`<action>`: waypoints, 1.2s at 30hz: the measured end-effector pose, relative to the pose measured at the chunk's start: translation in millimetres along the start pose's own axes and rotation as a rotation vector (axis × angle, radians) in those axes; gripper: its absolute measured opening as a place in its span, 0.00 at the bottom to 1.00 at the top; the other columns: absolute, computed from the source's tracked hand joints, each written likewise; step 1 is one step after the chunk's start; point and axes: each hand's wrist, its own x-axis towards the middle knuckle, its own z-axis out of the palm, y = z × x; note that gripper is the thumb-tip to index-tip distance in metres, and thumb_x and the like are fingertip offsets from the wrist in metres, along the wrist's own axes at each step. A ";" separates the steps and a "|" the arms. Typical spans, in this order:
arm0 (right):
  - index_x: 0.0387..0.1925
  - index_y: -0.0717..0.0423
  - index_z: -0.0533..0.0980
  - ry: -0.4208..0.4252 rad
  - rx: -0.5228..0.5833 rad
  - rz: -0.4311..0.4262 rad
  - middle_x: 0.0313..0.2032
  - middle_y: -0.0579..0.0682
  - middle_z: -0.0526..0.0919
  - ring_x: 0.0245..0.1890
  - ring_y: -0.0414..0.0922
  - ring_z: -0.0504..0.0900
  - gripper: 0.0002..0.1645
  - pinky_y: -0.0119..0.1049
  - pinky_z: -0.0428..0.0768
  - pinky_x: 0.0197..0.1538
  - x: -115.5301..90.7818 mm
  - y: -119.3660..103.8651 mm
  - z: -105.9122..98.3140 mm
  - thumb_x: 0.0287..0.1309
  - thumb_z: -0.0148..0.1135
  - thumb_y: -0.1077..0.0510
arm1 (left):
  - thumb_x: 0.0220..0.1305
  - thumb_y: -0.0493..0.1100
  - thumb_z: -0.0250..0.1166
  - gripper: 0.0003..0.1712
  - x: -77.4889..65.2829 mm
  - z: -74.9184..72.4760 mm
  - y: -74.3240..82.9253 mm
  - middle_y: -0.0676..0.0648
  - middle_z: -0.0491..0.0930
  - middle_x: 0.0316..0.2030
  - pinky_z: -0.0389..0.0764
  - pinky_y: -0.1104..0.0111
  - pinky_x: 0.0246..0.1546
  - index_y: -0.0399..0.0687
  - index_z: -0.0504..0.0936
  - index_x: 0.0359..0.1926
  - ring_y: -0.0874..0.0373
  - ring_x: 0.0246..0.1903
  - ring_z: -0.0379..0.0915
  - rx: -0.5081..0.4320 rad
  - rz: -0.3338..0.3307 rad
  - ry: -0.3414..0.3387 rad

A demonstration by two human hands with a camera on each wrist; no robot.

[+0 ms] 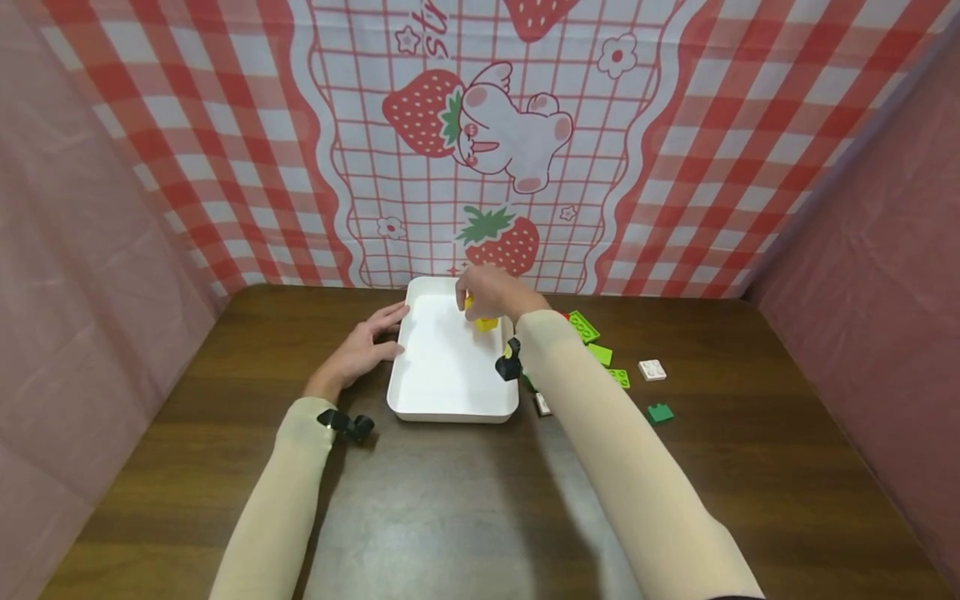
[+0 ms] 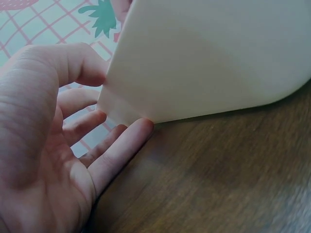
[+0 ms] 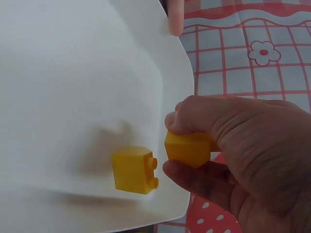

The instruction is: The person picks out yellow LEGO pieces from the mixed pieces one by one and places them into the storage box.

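A white tray (image 1: 450, 358) sits on the table in the head view. Above its far right part, my right hand (image 1: 497, 292) pinches a yellow toy brick (image 3: 188, 149) between thumb and fingers. A second yellow brick (image 3: 131, 171) lies on its side in the tray, just apart from the held one, its studs facing the right hand. At the tray's left side, my left hand (image 1: 362, 348) touches the outer wall with spread fingertips. The left wrist view shows these fingers (image 2: 121, 150) fairly straight against the wall and its lower edge.
Right of the tray lie lime green bricks (image 1: 582, 326), a white brick (image 1: 652, 370) and a dark green brick (image 1: 661, 413). Another white brick (image 1: 543, 405) lies near the tray; the right forearm partly covers this group. A strawberry-patterned cloth (image 1: 660, 192) hangs behind the table.
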 end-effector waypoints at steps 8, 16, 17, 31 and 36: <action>0.47 0.54 0.89 -0.006 -0.042 -0.042 0.56 0.51 0.90 0.55 0.49 0.82 0.06 0.48 0.84 0.65 7.9 -5.2 10.9 0.71 0.74 0.62 | 0.76 0.37 0.64 0.46 0.5 0.7 -1.6 0.42 0.51 0.93 0.72 0.36 0.80 0.46 0.59 0.90 0.34 0.81 0.65 -0.017 -0.014 0.006; 0.46 0.55 0.89 0.006 -0.030 -0.078 0.54 0.52 0.92 0.54 0.50 0.84 0.05 0.47 0.84 0.67 11.9 -8.3 23.8 0.71 0.76 0.62 | 0.76 0.37 0.65 0.45 2.1 -0.8 -2.8 0.43 0.52 0.92 0.80 0.44 0.74 0.46 0.60 0.89 0.33 0.81 0.66 -0.005 -0.006 0.003; 0.46 0.55 0.90 0.006 -0.035 -0.085 0.54 0.52 0.92 0.54 0.50 0.84 0.05 0.47 0.84 0.67 12.3 -8.5 25.4 0.71 0.75 0.62 | 0.76 0.37 0.65 0.45 2.1 -1.0 -2.9 0.42 0.52 0.92 0.81 0.46 0.73 0.46 0.60 0.89 0.33 0.81 0.67 -0.003 -0.003 0.001; 0.44 0.54 0.89 -0.073 0.013 -0.048 0.56 0.53 0.93 0.57 0.52 0.84 0.05 0.49 0.84 0.71 19.4 -7.2 38.8 0.72 0.73 0.66 | 0.75 0.35 0.65 0.45 1.3 -1.6 0.2 0.38 0.52 0.91 0.85 0.54 0.67 0.41 0.60 0.88 0.30 0.80 0.68 -0.006 0.018 0.002; 0.39 0.48 0.89 -0.074 0.026 -0.057 0.53 0.49 0.94 0.55 0.51 0.84 0.07 0.50 0.83 0.70 51.2 16.0 62.3 0.69 0.76 0.65 | 0.76 0.35 0.65 0.45 1.8 -1.7 -1.7 0.38 0.52 0.92 0.85 0.53 0.68 0.41 0.60 0.89 0.31 0.80 0.68 -0.010 0.016 0.001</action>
